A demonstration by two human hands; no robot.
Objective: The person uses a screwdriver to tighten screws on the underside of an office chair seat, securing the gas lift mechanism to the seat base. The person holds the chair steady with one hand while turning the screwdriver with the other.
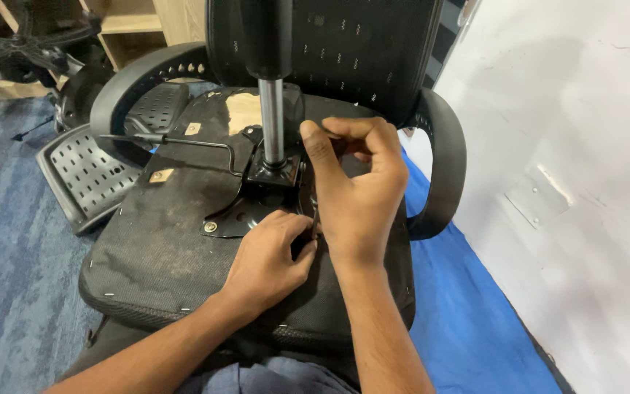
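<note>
The upturned chair seat (162, 241) carries its mechanism plate (257, 208), gas column (273, 124) fitted. At the plate's right edge your right hand (359, 190) pinches a slim tool; your left hand (271, 259) curls beside, grip hidden. That fastening looks unfinished.

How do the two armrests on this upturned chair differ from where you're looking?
The left armrest arcs over the far-left side of the seat underside, with a row of small holes showing on its inner face; the right armrest shows a plain smooth face. The left armrest lies further from both hands; the right armrest is close beside the right hand. Both are black, curved loops.
</note>
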